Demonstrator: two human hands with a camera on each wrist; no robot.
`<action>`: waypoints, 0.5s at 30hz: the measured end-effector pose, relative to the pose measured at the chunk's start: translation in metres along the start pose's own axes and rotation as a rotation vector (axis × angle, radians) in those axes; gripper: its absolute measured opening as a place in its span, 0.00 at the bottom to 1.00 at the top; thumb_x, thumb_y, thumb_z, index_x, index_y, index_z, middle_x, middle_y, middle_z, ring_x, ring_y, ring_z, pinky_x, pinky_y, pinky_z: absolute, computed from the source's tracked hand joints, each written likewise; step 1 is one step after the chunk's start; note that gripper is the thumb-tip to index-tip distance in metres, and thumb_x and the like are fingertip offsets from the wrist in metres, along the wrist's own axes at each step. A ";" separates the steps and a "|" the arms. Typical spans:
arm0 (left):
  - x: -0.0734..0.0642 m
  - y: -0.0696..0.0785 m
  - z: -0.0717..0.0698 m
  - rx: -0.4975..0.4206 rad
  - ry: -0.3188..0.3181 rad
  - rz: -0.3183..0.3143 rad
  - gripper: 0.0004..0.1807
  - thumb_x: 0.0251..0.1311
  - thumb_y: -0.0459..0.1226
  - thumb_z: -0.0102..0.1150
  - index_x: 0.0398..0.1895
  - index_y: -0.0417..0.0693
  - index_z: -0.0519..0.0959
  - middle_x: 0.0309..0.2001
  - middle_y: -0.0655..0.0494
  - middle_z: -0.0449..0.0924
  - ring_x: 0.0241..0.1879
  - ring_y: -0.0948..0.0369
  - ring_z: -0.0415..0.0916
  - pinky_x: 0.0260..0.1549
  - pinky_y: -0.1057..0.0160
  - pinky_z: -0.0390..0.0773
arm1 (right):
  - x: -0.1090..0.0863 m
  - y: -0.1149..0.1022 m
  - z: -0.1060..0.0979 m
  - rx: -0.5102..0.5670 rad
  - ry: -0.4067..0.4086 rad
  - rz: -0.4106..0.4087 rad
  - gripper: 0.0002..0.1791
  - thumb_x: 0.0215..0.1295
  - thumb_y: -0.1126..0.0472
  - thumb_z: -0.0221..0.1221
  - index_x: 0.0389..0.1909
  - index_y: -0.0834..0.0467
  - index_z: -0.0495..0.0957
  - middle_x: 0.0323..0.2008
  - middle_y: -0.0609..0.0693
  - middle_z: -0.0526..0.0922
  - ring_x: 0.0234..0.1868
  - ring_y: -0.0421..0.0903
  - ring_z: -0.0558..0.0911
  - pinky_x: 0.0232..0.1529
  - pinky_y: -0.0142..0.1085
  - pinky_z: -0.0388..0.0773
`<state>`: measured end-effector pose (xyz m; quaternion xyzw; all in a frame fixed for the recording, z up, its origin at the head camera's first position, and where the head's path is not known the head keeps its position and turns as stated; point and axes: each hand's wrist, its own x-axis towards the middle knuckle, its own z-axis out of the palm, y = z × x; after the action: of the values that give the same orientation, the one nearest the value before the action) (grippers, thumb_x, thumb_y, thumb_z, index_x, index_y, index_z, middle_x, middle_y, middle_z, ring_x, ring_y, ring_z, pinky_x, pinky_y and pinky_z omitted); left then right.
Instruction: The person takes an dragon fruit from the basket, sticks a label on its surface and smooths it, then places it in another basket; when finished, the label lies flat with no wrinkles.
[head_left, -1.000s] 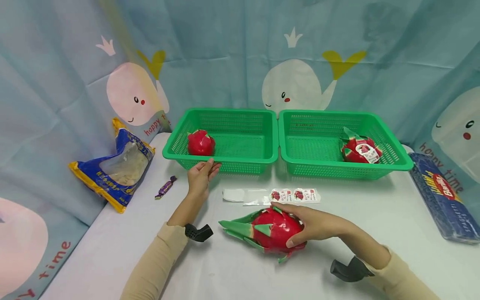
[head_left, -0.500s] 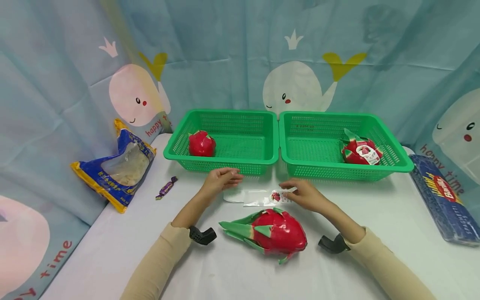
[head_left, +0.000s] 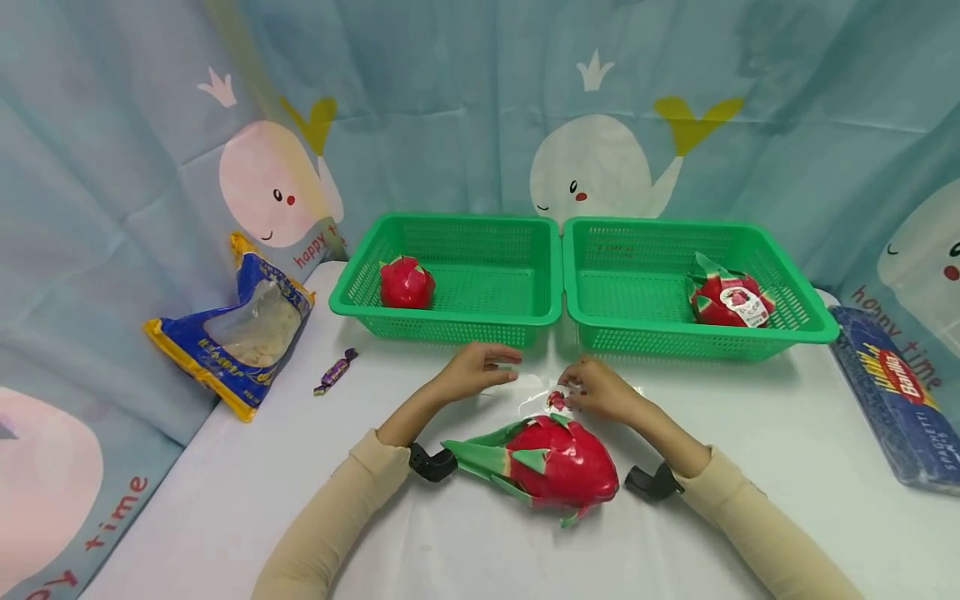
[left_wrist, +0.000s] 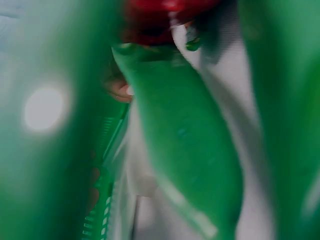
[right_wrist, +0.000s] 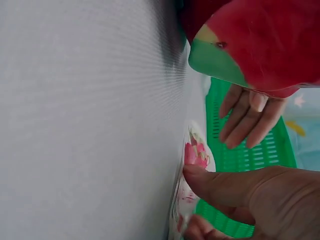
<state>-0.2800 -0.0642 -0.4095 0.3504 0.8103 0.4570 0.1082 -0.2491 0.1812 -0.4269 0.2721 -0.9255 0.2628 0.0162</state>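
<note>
A large red dragon fruit (head_left: pixel 566 462) with green leaves lies on the table, its long leaves pointing left. Just beyond it is a clear strip of dragon-fruit stickers (head_left: pixel 557 401). My right hand (head_left: pixel 606 392) pinches this strip between thumb and fingers; in the right wrist view the thumb (right_wrist: pixel 200 179) sits on the printed sticker (right_wrist: pixel 196 151). My left hand (head_left: pixel 474 372), fingers loosely bent and holding nothing, hovers over the strip's left end and partly hides it. Leaves (left_wrist: pixel 185 135) of the fruit fill most of the left wrist view.
Two green baskets stand side by side behind: the left basket (head_left: pixel 450 318) contains a plain dragon fruit (head_left: pixel 407 283), the right basket (head_left: pixel 705 335) a stickered dragon fruit (head_left: pixel 723 302). A wrapped candy (head_left: pixel 335 372) and blue-yellow bag (head_left: pixel 240 337) lie left, a Barilla spaghetti pack (head_left: pixel 896 392) right.
My right hand has let go of the dragon fruit and moved up to the sticker strip, taking hold of it. My left hand has left the left basket's rim and moved right.
</note>
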 end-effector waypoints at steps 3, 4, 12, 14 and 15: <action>0.003 0.000 0.004 0.026 -0.012 0.006 0.19 0.56 0.31 0.59 0.50 0.29 0.74 0.50 0.37 0.77 0.53 0.47 0.75 0.54 0.52 0.74 | 0.000 -0.001 -0.001 -0.034 0.005 0.005 0.10 0.46 0.66 0.66 0.32 0.63 0.79 0.30 0.54 0.78 0.35 0.48 0.73 0.39 0.42 0.70; 0.003 -0.001 0.005 0.033 -0.016 0.006 0.19 0.56 0.31 0.59 0.50 0.29 0.75 0.50 0.38 0.78 0.52 0.47 0.75 0.54 0.52 0.74 | 0.000 -0.001 -0.001 -0.040 -0.001 0.021 0.12 0.46 0.65 0.66 0.34 0.63 0.78 0.31 0.54 0.78 0.36 0.49 0.73 0.40 0.44 0.69; 0.009 -0.010 0.010 0.109 -0.004 0.041 0.18 0.55 0.33 0.61 0.49 0.33 0.77 0.51 0.44 0.79 0.56 0.51 0.73 0.56 0.54 0.72 | 0.008 0.000 -0.003 0.110 -0.096 0.084 0.09 0.47 0.70 0.63 0.33 0.63 0.79 0.27 0.51 0.80 0.30 0.42 0.74 0.31 0.32 0.71; 0.009 -0.009 0.010 0.136 0.009 0.053 0.19 0.55 0.35 0.62 0.49 0.35 0.77 0.51 0.45 0.79 0.56 0.52 0.72 0.57 0.54 0.72 | 0.010 0.000 -0.006 0.189 -0.130 0.062 0.08 0.50 0.71 0.62 0.34 0.64 0.79 0.27 0.51 0.81 0.30 0.40 0.75 0.31 0.30 0.72; 0.010 -0.008 0.010 0.143 0.018 0.055 0.19 0.55 0.35 0.62 0.49 0.35 0.77 0.50 0.46 0.79 0.55 0.52 0.73 0.56 0.54 0.72 | 0.011 -0.001 -0.007 0.227 -0.144 0.046 0.08 0.52 0.71 0.61 0.35 0.64 0.79 0.28 0.51 0.82 0.30 0.40 0.77 0.31 0.30 0.74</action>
<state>-0.2855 -0.0534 -0.4201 0.3754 0.8319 0.4038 0.0628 -0.2592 0.1789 -0.4184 0.2693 -0.8945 0.3460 -0.0873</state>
